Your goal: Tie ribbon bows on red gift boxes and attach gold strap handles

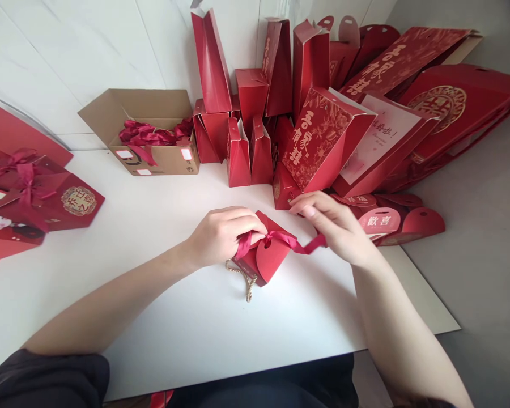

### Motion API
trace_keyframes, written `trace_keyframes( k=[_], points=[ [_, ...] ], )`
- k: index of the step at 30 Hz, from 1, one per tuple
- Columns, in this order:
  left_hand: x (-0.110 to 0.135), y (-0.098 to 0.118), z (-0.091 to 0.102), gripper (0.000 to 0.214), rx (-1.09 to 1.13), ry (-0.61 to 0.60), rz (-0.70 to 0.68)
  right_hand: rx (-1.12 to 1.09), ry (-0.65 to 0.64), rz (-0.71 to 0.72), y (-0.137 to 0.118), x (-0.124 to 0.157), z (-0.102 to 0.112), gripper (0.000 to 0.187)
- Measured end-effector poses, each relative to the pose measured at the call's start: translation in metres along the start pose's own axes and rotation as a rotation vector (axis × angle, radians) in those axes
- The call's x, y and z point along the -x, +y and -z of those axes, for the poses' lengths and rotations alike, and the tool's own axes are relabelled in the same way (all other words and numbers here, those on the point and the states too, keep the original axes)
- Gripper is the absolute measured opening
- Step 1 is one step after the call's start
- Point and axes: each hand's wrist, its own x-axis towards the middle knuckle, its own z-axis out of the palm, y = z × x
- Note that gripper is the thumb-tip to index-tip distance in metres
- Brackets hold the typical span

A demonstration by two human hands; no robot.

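Observation:
A small red gift box (267, 258) with a rounded flap and a gold rope handle (243, 279) lies on the white table (161, 226). A red ribbon (300, 245) is threaded through its top. My left hand (223, 233) is closed around the box's left side and pinches one ribbon end. My right hand (334, 224) pinches the other ribbon end and holds it out taut to the right.
A cardboard box (153, 127) of red ribbons stands at the back left. Several red paper bags and boxes (318, 136) crowd the back and right. Finished boxes with bows (29, 192) sit at the left edge. Flat red flaps (391, 218) lie near my right hand.

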Motion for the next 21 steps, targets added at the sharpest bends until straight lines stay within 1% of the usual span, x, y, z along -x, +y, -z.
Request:
trace_keyframes(
  k=[1, 3, 6, 10, 15, 19, 21],
  points=[
    [0.000, 0.000, 0.000, 0.013, -0.002, 0.002, -0.003, 0.040, -0.086, -0.017, 0.001, 0.000, -0.004, 0.024],
    [0.000, 0.000, 0.000, 0.014, -0.001, -0.003, -0.008, 0.036, -0.209, -0.033, 0.002, -0.001, -0.012, 0.026],
    [0.001, -0.001, 0.001, 0.014, 0.001, -0.011, -0.034, -0.021, -0.294, -0.038, 0.003, -0.001, -0.021, 0.022],
    [0.002, -0.003, 0.002, 0.017, -0.013, -0.002, -0.097, -0.084, -0.333, -0.012, 0.002, -0.001, -0.022, 0.015],
    [0.001, -0.002, 0.004, 0.014, -0.085, 0.004, -0.196, -0.073, -0.379, 0.024, 0.000, -0.001, -0.020, 0.019],
    [-0.001, 0.000, 0.005, 0.013, -0.106, 0.003, -0.224, -0.086, -0.333, -0.001, 0.000, 0.000, -0.022, 0.010],
    [-0.001, 0.001, 0.005, 0.013, -0.106, -0.006, -0.221, -0.104, -0.297, -0.004, 0.000, 0.000, -0.021, 0.010]
  ],
)
